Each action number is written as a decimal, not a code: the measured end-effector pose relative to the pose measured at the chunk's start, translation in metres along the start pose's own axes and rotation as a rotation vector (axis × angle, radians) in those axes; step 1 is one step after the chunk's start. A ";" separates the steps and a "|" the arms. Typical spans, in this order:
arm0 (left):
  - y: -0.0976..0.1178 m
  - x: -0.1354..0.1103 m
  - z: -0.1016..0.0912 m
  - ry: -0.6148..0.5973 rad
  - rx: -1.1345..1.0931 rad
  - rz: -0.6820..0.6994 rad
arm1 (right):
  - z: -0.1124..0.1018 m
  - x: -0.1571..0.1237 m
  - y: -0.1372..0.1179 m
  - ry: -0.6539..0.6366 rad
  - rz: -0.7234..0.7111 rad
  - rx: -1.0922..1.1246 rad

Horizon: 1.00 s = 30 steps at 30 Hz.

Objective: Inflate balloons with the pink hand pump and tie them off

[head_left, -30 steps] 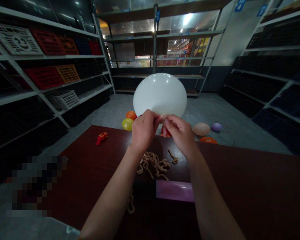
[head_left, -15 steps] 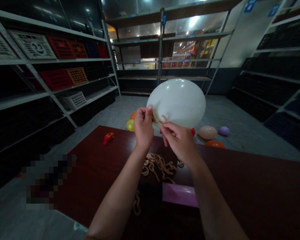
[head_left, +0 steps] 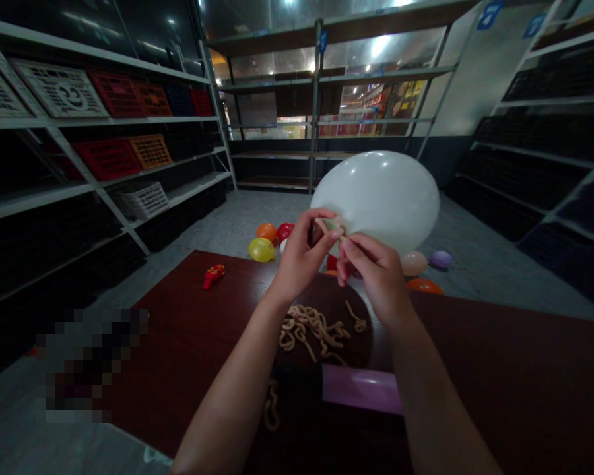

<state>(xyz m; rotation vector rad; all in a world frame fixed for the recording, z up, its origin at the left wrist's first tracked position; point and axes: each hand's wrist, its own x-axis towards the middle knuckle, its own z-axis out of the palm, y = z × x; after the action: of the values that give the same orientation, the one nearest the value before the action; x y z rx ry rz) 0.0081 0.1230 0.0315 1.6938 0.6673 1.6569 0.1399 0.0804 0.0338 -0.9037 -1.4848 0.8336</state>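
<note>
An inflated white balloon (head_left: 381,198) floats above the far edge of the dark red table (head_left: 499,369). My left hand (head_left: 299,260) pinches its neck with thumb and fingers closed. My right hand (head_left: 376,277) is closed just beside it, fingers on the same neck. A tan band or string is wound at the neck between the two hands. Below the hands lies a pile of tan curly strings (head_left: 311,330).
A pink and black pump (head_left: 341,386) lies on the table near me. A flat red balloon (head_left: 212,275) rests at the table's left. Several inflated balloons (head_left: 261,249) lie on the floor beyond. Metal shelves with crates (head_left: 109,158) line both sides.
The balloon has swung to the right and a little higher. Both hands rose with its neck, and my left thumb has turned over the neck.
</note>
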 end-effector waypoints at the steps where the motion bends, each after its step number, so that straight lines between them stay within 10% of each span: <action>1: 0.000 0.000 0.000 -0.036 0.043 0.025 | -0.002 0.000 -0.001 0.003 0.007 0.034; 16: -0.008 0.002 -0.007 0.296 -0.363 -0.373 | -0.001 0.002 0.016 -0.265 0.083 -0.170; 30: -0.014 0.003 -0.011 0.346 -0.275 -0.334 | -0.001 0.001 0.017 -0.331 0.086 -0.190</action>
<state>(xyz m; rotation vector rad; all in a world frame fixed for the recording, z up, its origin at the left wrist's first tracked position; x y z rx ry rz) -0.0012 0.1358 0.0228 1.0493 0.7927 1.7176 0.1422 0.0888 0.0191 -1.0106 -1.8473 0.9504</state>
